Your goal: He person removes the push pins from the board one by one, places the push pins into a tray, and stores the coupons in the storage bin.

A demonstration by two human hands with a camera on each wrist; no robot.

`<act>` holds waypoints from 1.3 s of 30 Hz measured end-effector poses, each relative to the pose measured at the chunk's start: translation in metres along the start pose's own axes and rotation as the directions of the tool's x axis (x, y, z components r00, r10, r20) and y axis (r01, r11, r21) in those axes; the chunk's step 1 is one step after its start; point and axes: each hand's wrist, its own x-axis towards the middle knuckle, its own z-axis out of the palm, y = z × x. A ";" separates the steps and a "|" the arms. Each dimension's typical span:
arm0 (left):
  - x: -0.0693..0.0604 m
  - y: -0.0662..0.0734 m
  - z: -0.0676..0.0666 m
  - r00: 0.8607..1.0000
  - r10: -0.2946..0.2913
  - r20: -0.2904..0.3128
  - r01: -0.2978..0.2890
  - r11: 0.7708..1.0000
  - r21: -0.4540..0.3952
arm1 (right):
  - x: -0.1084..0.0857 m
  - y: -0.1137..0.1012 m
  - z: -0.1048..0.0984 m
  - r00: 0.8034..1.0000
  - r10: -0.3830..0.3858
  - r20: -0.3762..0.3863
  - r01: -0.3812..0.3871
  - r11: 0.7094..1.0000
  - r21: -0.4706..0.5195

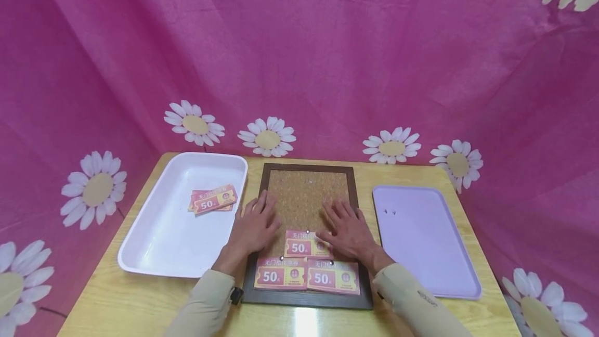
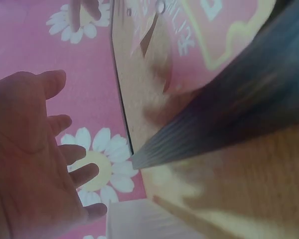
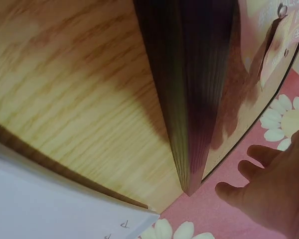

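A corkboard (image 1: 306, 199) with a dark wooden frame lies on the table. Pinned on its lower half are three red and yellow paper coupons marked 50: an upper one (image 1: 298, 247), a lower left one (image 1: 271, 276) and a lower right one (image 1: 323, 278). A round silver pin head shows at the top edge of each. Over the board's left side is my left hand (image 1: 255, 225), fingers loosely spread and holding nothing. My right hand (image 1: 348, 228) hovers above the right side, fingers spread, its thumb overlapping the upper coupon in the head view. Both wrist views show hands apart from the frame.
To the left, a white plastic tray (image 1: 159, 228) contains a small pile of similar coupons (image 1: 214, 200). A shallow lilac tray (image 1: 430, 243) on the right carries two small pins (image 1: 393, 212). Behind the wooden table (image 1: 276, 321) hangs a magenta cloth with daisies.
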 end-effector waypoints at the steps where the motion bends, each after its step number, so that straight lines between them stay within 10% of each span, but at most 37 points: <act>1: 0.000 0.001 0.002 1.000 0.003 -0.003 -0.003 1.000 -0.004 | 0.000 0.000 0.000 1.000 -0.003 0.003 0.003 1.000 -0.002; 39: -0.012 0.017 0.037 0.997 0.061 0.057 -0.058 0.997 -0.057 | 0.001 -0.032 0.011 0.999 -0.007 0.037 0.005 0.999 0.054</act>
